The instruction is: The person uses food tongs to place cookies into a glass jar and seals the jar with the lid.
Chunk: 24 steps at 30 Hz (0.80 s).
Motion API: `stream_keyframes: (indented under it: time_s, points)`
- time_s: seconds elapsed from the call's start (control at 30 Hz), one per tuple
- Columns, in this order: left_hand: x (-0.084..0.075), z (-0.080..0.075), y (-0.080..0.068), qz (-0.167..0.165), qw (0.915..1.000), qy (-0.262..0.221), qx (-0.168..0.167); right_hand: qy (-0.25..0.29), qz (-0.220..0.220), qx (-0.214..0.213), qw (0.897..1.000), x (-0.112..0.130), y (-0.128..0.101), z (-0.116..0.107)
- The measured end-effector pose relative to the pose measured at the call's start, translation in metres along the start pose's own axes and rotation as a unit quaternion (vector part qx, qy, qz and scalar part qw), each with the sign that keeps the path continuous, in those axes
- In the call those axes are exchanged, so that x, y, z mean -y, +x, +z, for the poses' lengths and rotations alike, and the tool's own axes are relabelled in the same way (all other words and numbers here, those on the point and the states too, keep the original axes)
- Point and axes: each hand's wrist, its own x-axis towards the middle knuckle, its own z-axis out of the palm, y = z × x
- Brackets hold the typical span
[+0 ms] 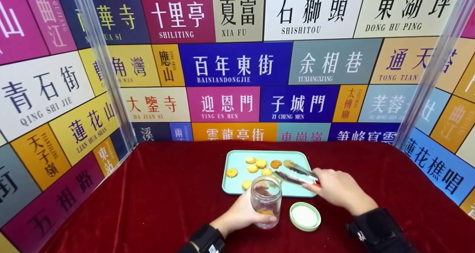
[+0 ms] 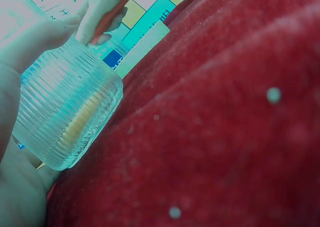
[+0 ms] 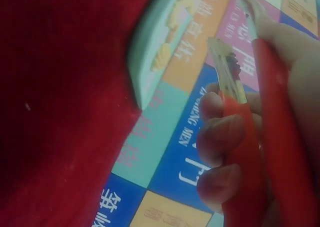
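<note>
- By my judgement I was at the picking step, with the glass jar (image 1: 271, 205) held ready, the tray (image 1: 237, 160) beyond it, and the tongs (image 1: 300, 176) spread over the cookies (image 1: 261, 163). The next move seemed to call for a steady jar and a light squeeze on one cookie, since they looked crumbly.
- Taking the jar as the middle of the dial in the head view, my left hand (image 1: 243, 210) lay between 8 and 9 o'clock. Its fingers were curled firmly round the glass, the thumb crossing the front.
- The jar's mouth was uncovered, and cookie showed near its bottom. I could not tell whether the base touched the bench (image 1: 178, 193).
- The tray sat at 12 o'clock, bearing several pale cookies and a browner one.
- The tongs reached in from between 1 and 2 o'clock, their tips well apart. I could not tell whether either tip touched a cookie.
- The lid (image 1: 305, 216) lay off the jar near 4 o'clock, on the bench, its white face up.
- My right hand (image 1: 339, 190) was just short of 3 o'clock, its fingers wrapped round the red handles, gripping loosely enough to leave the tongs spread.
</note>
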Motion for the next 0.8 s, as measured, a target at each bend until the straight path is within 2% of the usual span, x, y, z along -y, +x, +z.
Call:
stream_keyframes:
  time_s: [0.17,0.47,0.8]
  points:
    - [-0.001,0.0,0.0,-0.002,1.0,-0.006,0.004,-0.024,-0.016,0.002,1.0,0.005,-0.001,0.01]
    - [0.001,0.0,0.0,0.005,1.0,-0.007,0.003,-0.055,-0.063,-0.038,0.996,0.01,-0.001,0.024]
    - [-0.001,0.0,-0.001,0.004,1.0,-0.001,0.0,-0.059,-0.077,-0.045,0.994,0.012,-0.001,0.029]
